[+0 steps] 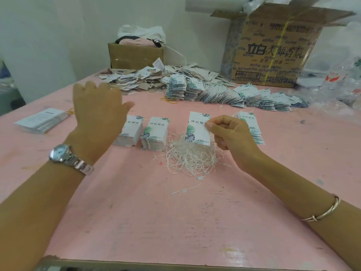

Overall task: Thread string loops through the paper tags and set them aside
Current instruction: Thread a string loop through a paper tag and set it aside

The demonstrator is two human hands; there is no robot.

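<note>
On the pink desk [175, 222], the right hand [232, 135] pinches one leaf-printed paper tag [197, 132] upright by its right edge, above a tangled heap of white string loops [191, 159]. The left hand [97, 114], a wristwatch [60, 152] on its wrist, hangs over the desk with fingers spread, holding nothing. Two tag stacks [154, 133] stand left of the heap. Strung tags [244, 94] lie fanned along the far side, before a large cardboard box [273, 49]

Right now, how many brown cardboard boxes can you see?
2. The small open brown cardboard box sits at the back centre; the large printed cardboard box stands at the back right. Clutter may hide more.
</note>
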